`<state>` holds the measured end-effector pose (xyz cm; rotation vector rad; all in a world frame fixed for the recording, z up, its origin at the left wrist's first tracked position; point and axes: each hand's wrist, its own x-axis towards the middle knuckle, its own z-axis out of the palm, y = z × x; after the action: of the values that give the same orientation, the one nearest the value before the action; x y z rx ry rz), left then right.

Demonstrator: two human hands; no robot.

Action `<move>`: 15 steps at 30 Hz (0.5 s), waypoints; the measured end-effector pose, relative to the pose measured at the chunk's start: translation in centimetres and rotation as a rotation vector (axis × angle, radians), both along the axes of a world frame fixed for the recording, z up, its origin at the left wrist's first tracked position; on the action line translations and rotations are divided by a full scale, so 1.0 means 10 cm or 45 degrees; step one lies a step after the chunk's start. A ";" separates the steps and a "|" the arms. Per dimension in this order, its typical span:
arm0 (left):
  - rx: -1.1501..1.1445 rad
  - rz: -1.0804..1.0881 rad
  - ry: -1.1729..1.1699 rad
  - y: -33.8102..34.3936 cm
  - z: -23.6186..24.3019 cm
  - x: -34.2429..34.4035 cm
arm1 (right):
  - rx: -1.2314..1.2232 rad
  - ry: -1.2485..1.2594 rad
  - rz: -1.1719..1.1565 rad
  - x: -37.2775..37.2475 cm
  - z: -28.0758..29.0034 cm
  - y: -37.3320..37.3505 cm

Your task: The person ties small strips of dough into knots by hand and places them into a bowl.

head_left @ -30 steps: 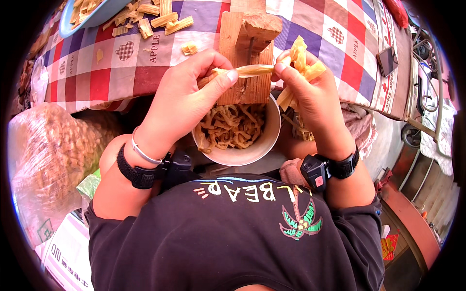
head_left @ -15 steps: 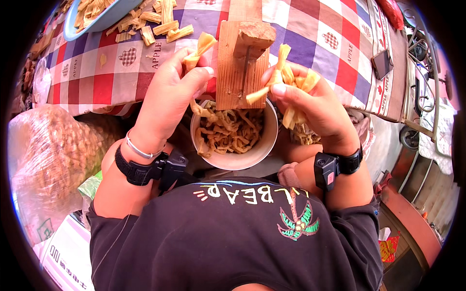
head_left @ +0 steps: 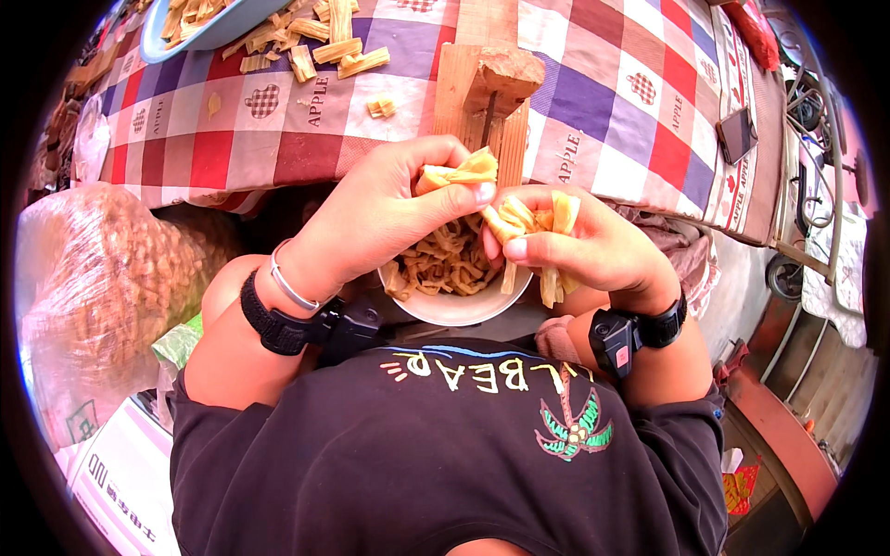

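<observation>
My left hand [head_left: 389, 204] grips a folded pale-yellow dried strip [head_left: 459, 174] between fingers and thumb. Just beside it, lower and to the right, my right hand [head_left: 593, 246] is closed on a bunch of similar yellow strips [head_left: 538, 222], some dangling below the fingers. Both hands are above a white bowl [head_left: 450, 312] partly filled with tangled tan strips [head_left: 436, 269]. Behind my fingertips stands a wooden fixture [head_left: 501, 79] with an upper block and a dark slot or blade, at the table's near edge.
A checked tablecloth [head_left: 612, 111] covers the table, holding a blue basin [head_left: 195, 32] of dried pieces, loose pieces [head_left: 338, 51] and a small dark device [head_left: 737, 134]. A large plastic sack [head_left: 111, 296] sits at left, a white box [head_left: 120, 473] below it, a metal wheeled frame at right [head_left: 816, 264].
Both my hands have moved down from the wooden fixture toward the bowl, and are closer together than half a second ago. The strip stretched between them one second ago is no longer stretched there.
</observation>
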<state>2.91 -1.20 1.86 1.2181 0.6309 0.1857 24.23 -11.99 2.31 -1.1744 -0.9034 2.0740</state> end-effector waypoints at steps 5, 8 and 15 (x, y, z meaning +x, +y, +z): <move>-0.179 -0.159 -0.020 -0.03 0.03 0.00 | 0.120 -0.019 -0.053 -0.05 -0.02 0.01; -0.088 -0.170 -0.018 0.00 0.07 -0.01 | 0.190 0.005 -0.021 -0.09 -0.06 0.04; -0.246 -0.089 0.045 -0.06 0.05 0.01 | 0.019 0.031 -0.013 -0.18 0.13 0.12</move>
<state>2.99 -1.79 2.36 1.0567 0.6213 0.0435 22.43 -10.82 3.57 -1.1413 -0.8983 2.0652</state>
